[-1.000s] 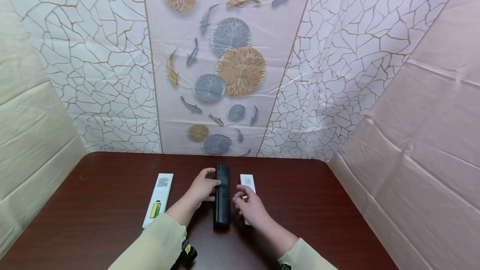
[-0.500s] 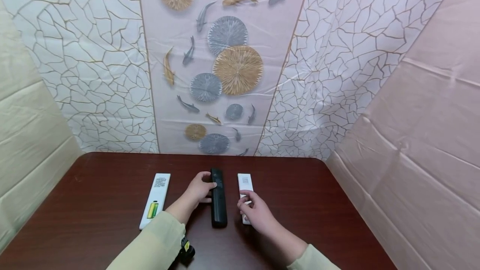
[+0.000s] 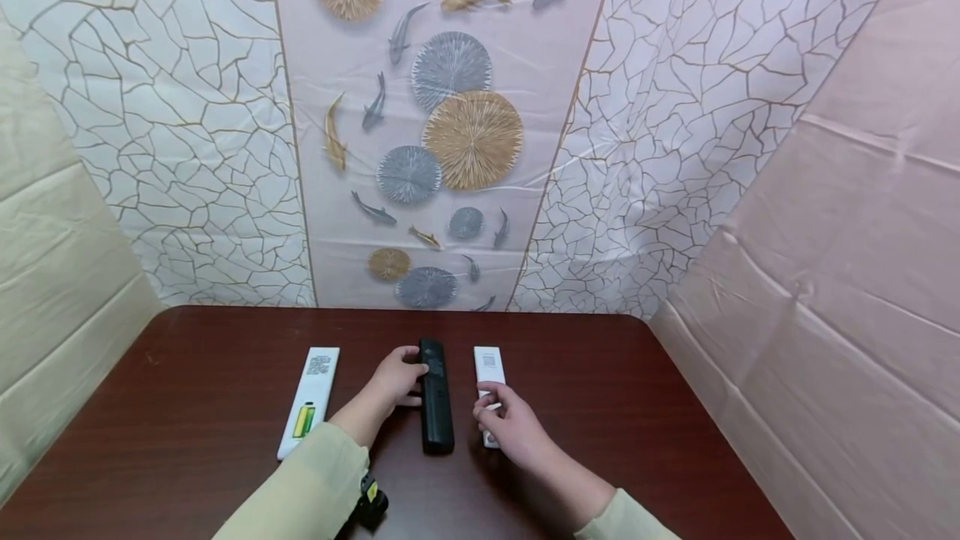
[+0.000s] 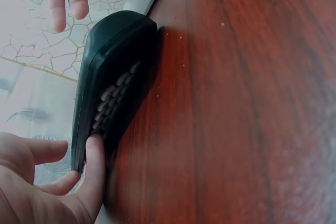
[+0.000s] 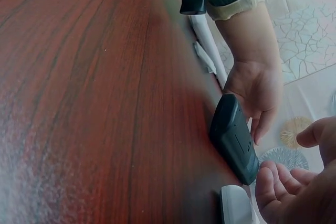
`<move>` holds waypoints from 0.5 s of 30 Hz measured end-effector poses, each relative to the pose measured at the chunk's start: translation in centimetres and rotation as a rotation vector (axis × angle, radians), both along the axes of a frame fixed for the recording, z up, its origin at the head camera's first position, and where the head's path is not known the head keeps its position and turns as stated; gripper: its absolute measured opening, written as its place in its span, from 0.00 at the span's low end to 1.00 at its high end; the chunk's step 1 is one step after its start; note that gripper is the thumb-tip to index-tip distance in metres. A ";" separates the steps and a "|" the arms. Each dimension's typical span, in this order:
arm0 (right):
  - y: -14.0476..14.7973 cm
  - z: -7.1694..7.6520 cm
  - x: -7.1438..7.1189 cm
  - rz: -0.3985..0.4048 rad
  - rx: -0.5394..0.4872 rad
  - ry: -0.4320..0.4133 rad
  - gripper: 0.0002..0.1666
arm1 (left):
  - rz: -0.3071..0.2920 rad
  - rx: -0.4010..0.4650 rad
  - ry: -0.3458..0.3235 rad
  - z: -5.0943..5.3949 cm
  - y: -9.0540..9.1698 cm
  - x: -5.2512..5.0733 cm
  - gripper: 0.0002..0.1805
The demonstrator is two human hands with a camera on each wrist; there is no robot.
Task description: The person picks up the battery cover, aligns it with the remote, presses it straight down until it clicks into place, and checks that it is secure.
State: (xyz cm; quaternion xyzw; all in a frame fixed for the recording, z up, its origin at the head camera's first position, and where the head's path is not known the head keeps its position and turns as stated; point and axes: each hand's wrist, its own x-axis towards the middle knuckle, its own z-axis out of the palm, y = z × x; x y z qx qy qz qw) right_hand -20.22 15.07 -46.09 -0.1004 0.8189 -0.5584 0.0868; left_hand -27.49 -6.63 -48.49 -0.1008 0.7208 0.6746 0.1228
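Note:
In the head view my left hand grips the far half of a black remote by its left side. The left wrist view shows a finger of the left hand under the black remote, on its button side, which faces down. Its back, with a cover outline, is turned up in the right wrist view. My right hand, fingers loosely curled and holding nothing, is over the near part of a white remote; whether they touch is unclear. The right hand is apart from the black remote.
Left of my left hand, a long white object with a green battery picture lies on the dark red wooden table. Patterned cloth hangs behind the table, with plain cloth walls at both sides. A black wrist device is on the left sleeve.
The black remote has shifted a little left with my left hand, its near end swinging slightly. My right hand has drawn away from it, rightward over the white remote. The head view has shifted slightly.

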 end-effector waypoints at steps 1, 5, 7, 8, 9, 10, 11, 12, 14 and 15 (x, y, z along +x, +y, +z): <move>0.0 0.0 0.1 -0.001 0.002 -0.002 0.25 | -0.003 0.001 0.000 0.0 -0.1 0.1 0.28; -0.2 0.1 0.2 0.008 -0.016 -0.016 0.26 | -0.011 -0.005 -0.002 0.1 -0.4 0.3 0.29; -0.3 0.1 0.3 0.011 -0.029 -0.023 0.26 | -0.016 -0.008 -0.008 0.2 -0.6 0.5 0.29; -0.3 0.1 0.3 0.011 -0.034 -0.026 0.26 | -0.021 -0.010 -0.009 0.3 -0.6 0.5 0.29; -0.3 0.0 0.3 0.010 -0.033 -0.024 0.26 | -0.025 -0.009 -0.011 0.4 -0.6 0.6 0.29; -0.3 0.0 0.3 0.007 -0.030 -0.024 0.26 | -0.032 -0.012 -0.012 0.4 -0.6 0.7 0.29; -0.2 0.0 0.2 0.003 -0.025 -0.022 0.26 | -0.037 -0.013 -0.013 0.5 -0.6 0.8 0.29; -0.2 -0.1 0.2 0.002 -0.022 -0.020 0.26 | -0.041 -0.019 -0.011 0.6 -0.6 0.8 0.29; -0.1 -0.3 0.0 0.001 -0.019 -0.020 0.25 | -0.043 -0.030 -0.011 0.8 -0.6 1.0 0.29; -0.1 -0.4 0.0 0.001 -0.021 -0.020 0.25 | -0.040 -0.036 -0.012 0.8 -0.6 1.1 0.29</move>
